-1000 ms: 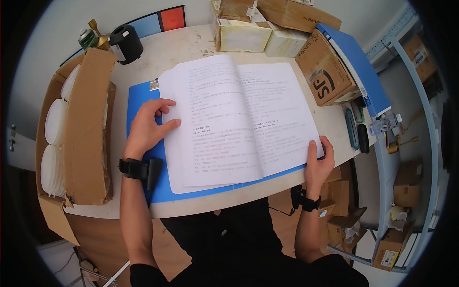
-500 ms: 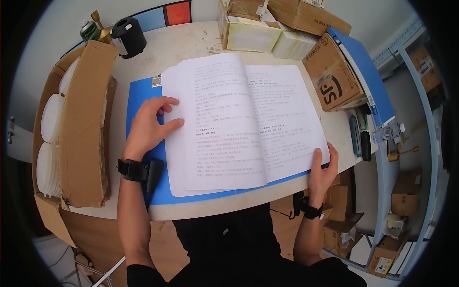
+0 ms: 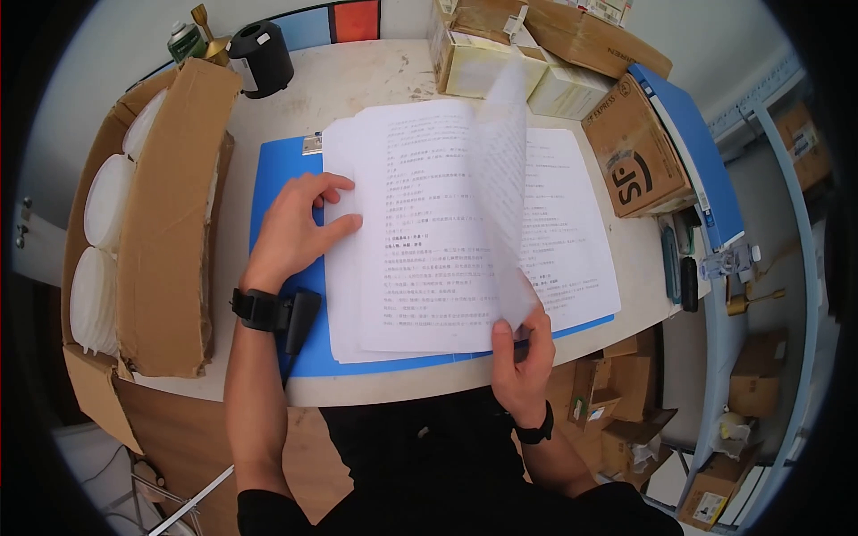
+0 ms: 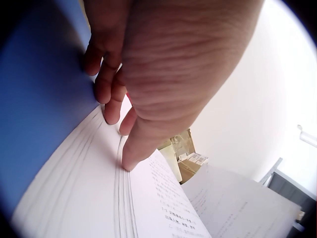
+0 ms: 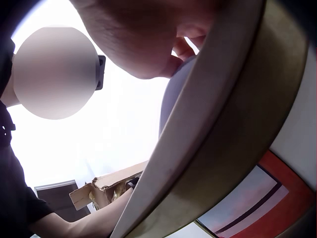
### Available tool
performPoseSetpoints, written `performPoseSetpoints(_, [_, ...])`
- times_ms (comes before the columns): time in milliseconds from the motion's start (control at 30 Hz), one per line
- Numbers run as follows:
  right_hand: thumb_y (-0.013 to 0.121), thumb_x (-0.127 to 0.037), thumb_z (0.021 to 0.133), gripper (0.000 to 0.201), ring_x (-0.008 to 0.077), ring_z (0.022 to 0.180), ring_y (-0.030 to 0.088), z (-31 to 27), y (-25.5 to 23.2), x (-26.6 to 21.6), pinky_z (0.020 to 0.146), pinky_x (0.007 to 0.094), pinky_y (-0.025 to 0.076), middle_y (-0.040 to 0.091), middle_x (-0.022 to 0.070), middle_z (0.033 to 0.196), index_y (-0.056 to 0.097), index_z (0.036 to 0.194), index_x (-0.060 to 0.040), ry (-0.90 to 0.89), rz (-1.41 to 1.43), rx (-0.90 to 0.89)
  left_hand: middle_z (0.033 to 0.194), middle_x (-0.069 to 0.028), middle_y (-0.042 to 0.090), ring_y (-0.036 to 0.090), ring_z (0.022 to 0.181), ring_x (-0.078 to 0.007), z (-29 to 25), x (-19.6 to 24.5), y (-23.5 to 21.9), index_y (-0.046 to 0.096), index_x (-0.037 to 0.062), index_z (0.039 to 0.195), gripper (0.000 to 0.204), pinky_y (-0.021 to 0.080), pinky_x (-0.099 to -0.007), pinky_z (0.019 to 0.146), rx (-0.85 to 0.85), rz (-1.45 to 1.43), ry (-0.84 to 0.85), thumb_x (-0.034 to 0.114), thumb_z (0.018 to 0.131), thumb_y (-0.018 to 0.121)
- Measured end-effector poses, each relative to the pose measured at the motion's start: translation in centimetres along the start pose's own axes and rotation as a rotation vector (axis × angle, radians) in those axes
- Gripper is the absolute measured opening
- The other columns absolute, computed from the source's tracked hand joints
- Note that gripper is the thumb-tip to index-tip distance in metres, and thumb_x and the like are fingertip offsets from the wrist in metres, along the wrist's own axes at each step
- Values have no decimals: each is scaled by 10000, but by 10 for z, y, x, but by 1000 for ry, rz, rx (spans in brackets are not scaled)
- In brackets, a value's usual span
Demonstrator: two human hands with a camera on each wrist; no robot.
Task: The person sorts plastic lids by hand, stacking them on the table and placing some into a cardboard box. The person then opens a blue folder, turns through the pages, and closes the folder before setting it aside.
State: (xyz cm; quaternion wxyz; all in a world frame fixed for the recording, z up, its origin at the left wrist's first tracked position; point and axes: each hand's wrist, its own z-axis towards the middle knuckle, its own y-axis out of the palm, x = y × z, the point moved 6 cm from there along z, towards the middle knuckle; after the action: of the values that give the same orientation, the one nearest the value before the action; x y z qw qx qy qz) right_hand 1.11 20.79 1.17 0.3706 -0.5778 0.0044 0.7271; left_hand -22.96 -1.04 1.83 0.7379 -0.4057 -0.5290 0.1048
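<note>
A thick stack of printed pages (image 3: pixel 420 268) lies spread on a blue folder (image 3: pixel 279 165) with a metal clip (image 3: pixel 312 143) at its top left. My right hand (image 3: pixel 525 362) pinches the lower corner of one page (image 3: pixel 502 170), which stands up curved over the middle of the spread. Along the left margin, my left hand (image 3: pixel 299 232) rests with relaxed fingers. In the left wrist view, its thumb (image 4: pixel 130 161) touches the layered page edges, and the other fingertips reach the stack beside the blue cover. The right wrist view hides most of the page behind the table edge.
An open carton (image 3: pixel 174 241) of white round lids stands at the left. At the back are a black cylinder (image 3: pixel 260 59) and white boxes (image 3: pixel 496 67). A brown box (image 3: pixel 636 152) with a blue binder (image 3: pixel 693 147) is at the right, near a clear bottle (image 3: pixel 728 263).
My right hand has moved left from the right page's lower corner, lifting a page up and over toward the middle. The left hand stays at the left margin. The head view has shifted slightly.
</note>
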Motion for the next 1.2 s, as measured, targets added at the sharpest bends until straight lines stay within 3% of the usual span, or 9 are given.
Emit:
performPoseSetpoints(33, [643,27,927,145,433,1332,564,2,1,-10,1102,463,437,616,274,1373,574,1054,28,-202,-24,18,960,-34,633,553,914,-177,-1,2,0,721,85,1155,392,486,-317,849,1,-4,-3,170,794,845])
performPoseSetpoints(67, [669,64,857,213,499,1460,429,2,3,-8,1171,533,368,531,296,1490,533,1004,-8,-209,-38,-62,961,-38,637,560,916,-182,-1,4,-1,719,78,1156,373,486,-320,848,4,2,-3,170,812,830])
performPoseSetpoints(167, [713,40,829,215,514,1434,449,0,2,-10,1155,544,386,547,285,1473,572,982,-14,-335,-45,-100,962,-56,659,585,928,-206,-1,5,-1,724,81,1163,321,497,-336,835,20,2,-5,197,870,781])
performPoseSetpoints(433, [818,-55,783,200,509,1430,456,5,4,-22,1119,534,435,580,256,1445,660,896,-8,-326,-44,-200,987,-90,682,608,908,-203,3,-2,0,685,27,1217,281,509,-331,845,42,38,35,223,1026,624])
performPoseSetpoints(500, [824,-66,784,205,501,1425,467,5,4,-21,1111,527,446,596,251,1429,671,905,-5,-324,-47,-199,959,-86,668,598,905,-191,5,-6,3,667,23,1258,320,498,-312,855,52,-137,6,256,1048,601])
performPoseSetpoints(700, [821,-67,805,183,466,1417,498,5,4,-21,1094,495,475,638,225,1390,684,908,-1,-323,-93,-185,977,-43,621,559,932,-170,-1,8,7,637,72,1321,432,486,-313,860,-12,-102,-11,183,921,758])
performPoseSetpoints(867, [785,-4,829,164,408,1412,527,13,-18,-9,1096,484,476,672,208,1347,690,961,16,-179,31,-263,999,-34,618,555,952,-174,0,11,5,641,101,1319,529,488,-316,867,-51,-83,-34,125,823,821])
performPoseSetpoints(1033, [711,-53,912,236,399,1388,533,24,-94,51,1156,475,408,624,234,1386,673,1133,21,-17,-467,114,1004,-36,619,553,959,-182,-2,11,5,666,99,1280,503,490,-323,877,-64,-68,-28,120,805,827])
performPoseSetpoints(1200, [674,-163,988,418,380,1391,519,22,-122,96,1171,454,390,560,247,1464,601,1348,37,168,-482,302,1010,-44,624,561,966,-191,-2,10,7,684,87,1246,464,495,-332,893,-68,-76,-23,116,806,826])
